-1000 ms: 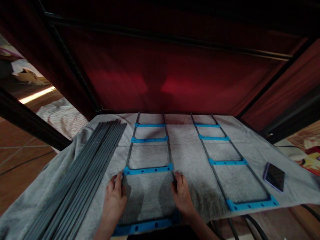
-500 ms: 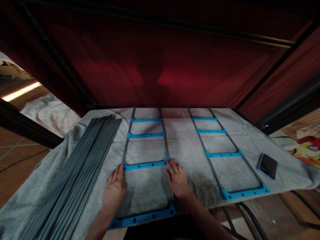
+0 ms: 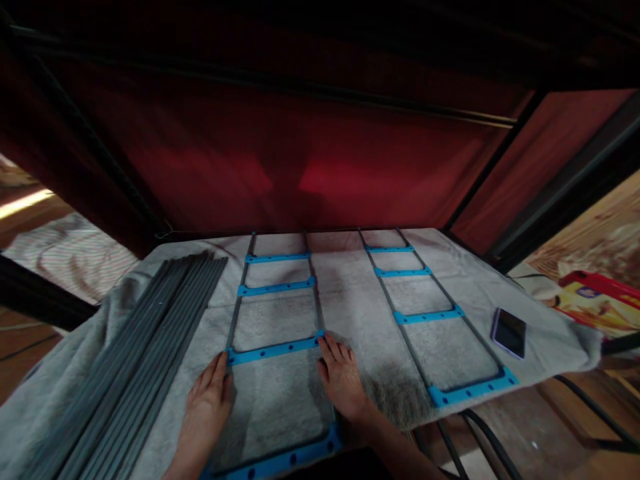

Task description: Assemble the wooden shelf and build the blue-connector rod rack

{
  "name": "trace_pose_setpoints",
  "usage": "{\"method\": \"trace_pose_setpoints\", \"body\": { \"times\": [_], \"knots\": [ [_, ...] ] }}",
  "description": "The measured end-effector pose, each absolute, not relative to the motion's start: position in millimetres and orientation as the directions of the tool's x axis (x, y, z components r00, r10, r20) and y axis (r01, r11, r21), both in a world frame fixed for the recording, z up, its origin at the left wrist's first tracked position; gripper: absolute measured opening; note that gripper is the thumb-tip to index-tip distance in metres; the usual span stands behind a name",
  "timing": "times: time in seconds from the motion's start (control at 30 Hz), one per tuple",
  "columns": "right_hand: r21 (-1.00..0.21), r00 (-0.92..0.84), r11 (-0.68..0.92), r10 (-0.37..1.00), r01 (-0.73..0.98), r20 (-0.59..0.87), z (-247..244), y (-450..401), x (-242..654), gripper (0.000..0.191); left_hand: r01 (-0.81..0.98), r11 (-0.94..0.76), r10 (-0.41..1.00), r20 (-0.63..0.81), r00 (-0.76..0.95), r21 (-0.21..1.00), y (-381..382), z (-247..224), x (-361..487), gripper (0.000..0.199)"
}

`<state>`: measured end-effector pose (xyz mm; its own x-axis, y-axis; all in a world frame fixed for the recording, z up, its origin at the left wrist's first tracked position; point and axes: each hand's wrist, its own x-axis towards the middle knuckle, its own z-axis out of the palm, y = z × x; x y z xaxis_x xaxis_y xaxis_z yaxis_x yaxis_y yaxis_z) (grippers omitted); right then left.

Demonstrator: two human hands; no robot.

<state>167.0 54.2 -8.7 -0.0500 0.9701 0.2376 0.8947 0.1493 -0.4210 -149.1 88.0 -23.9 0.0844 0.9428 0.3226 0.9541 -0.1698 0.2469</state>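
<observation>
– Red panelling (image 3: 350, 180) at the back, fuzzy grey cloth (image 3: 350, 287) up front. What's on the head cam, containers first?

– Red-and-yellow packet (image 3: 600, 303) past the cloth on the right (contents hidden, so no clue). On the cloth: a ladder-like frame (image 3: 276, 288) of grey rods and blue crossbars in front of the person, a second frame (image 3: 430, 317) to its right, loose rods (image 3: 145, 360) on the left, phone (image 3: 510, 332) far right.

– And the hands?

– Left hand (image 3: 206, 395) is at the left end of the third crossbar (image 3: 275, 350) from the back, right hand (image 3: 343, 380) at its right end. Can't tell if the fingers pinch or just rest.

– Anything changed?

– Yep, a second ago both were just below that bar, by the side rods. View's swung right too, so more packet shows.
</observation>
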Motion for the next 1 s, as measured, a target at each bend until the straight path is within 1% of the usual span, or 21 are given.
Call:
{"method": "trace_pose_setpoints", "body": {
  "times": [0.07,0.1,0.13,0.2,0.27,0.33,0.43,0.57,0.7,0.87,0.93,1.0],
  "knots": [
    [-0.479,-0.033,0.161,0.963,0.863,0.266,-17,50,172,0.051,0.944,-0.154,0.938,0.343,0.048,0.290,90,-15,-159,0.053],
    [-0.513,-0.013,0.165,0.958,0.842,0.286,-22,48,175,0.051,0.951,-0.124,0.938,0.346,0.020,0.283,90,-8,-165,0.052],
    [-0.549,0.006,0.171,0.952,0.818,0.306,-27,46,178,0.051,0.964,-0.081,0.938,0.345,-0.012,0.254,90,0,-173,0.051],
    [-0.607,0.046,0.176,0.942,0.775,0.331,-39,43,184,0.050,0.988,0.031,0.939,0.333,-0.081,0.154,88,17,-188,0.050],
    [-0.636,0.057,0.185,0.939,0.749,0.340,-48,41,189,0.048,0.990,0.134,0.944,0.300,-0.141,0.042,84,29,-201,0.048],
    [-0.642,0.044,0.197,0.940,0.741,0.340,-54,39,192,0.047,0.980,0.197,0.948,0.265,-0.179,-0.043,82,34,-208,0.046],
    [-0.638,0.031,0.195,0.945,0.745,0.326,-58,37,192,0.046,0.965,0.227,0.952,0.239,-0.192,-0.129,83,34,-206,0.043],
    [-0.624,0.026,0.183,0.951,0.760,0.310,-57,35,191,0.046,0.947,0.226,0.959,0.223,-0.175,-0.228,89,34,-191,0.041],
    [-0.614,0.016,0.187,0.950,0.767,0.310,-55,36,190,0.045,0.945,0.227,0.961,0.210,-0.179,-0.234,96,38,-178,0.039],
    [-0.630,0.030,0.186,0.948,0.754,0.316,-54,37,189,0.044,0.937,0.279,0.956,0.149,-0.251,-0.212,105,43,-174,0.041],
    [-0.653,0.046,0.177,0.950,0.736,0.309,-53,37,189,0.044,0.939,0.294,0.955,0.104,-0.279,-0.180,107,46,-177,0.039],
    [-0.692,0.077,0.160,0.952,0.704,0.297,-52,36,190,0.045,0.942,0.314,0.949,0.051,-0.310,-0.116,108,50,-183,0.035]
  ]
}}
